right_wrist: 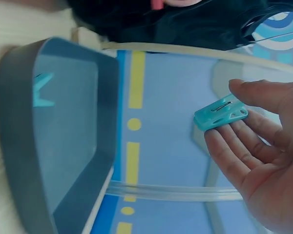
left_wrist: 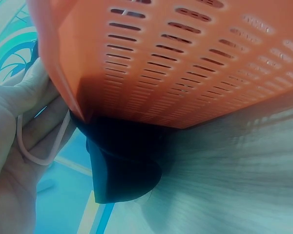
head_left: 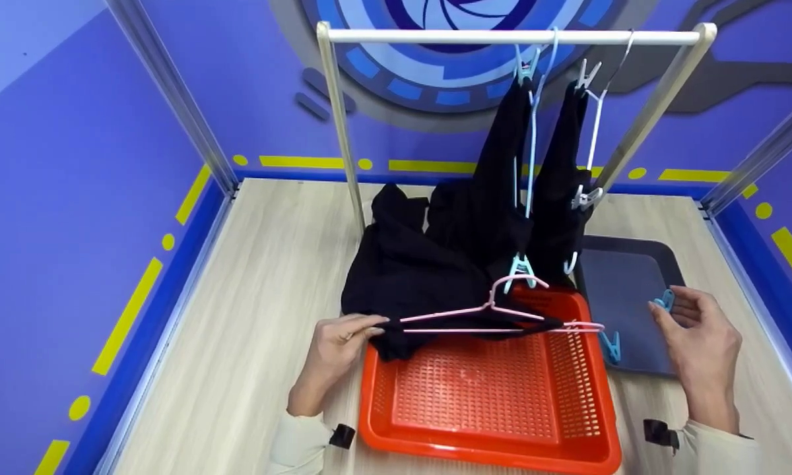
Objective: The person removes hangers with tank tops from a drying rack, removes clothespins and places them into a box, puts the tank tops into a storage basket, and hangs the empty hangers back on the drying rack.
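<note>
At its left end, a pink hanger (head_left: 442, 314) is gripped by my left hand (head_left: 340, 346), fingertips at the edge of a black garment (head_left: 416, 280). That garment lies threaded along the hanger and spreads over the back of a red basket (head_left: 488, 455). The left wrist view shows the hanger's rounded end (left_wrist: 38, 163) against the fingers. Over on the right, above the grey tray, my right hand (head_left: 707, 343) pinches a light-blue clothespin (right_wrist: 220, 112) between thumb and fingers.
Behind the basket stands a rack with a white bar (head_left: 435, 37). Black clothes hang from it on a blue hanger (head_left: 533, 145) and a white hanger (head_left: 595, 132), held by clothespins. Another blue clothespin (head_left: 612, 347) lies in the grey tray (head_left: 624, 277).
</note>
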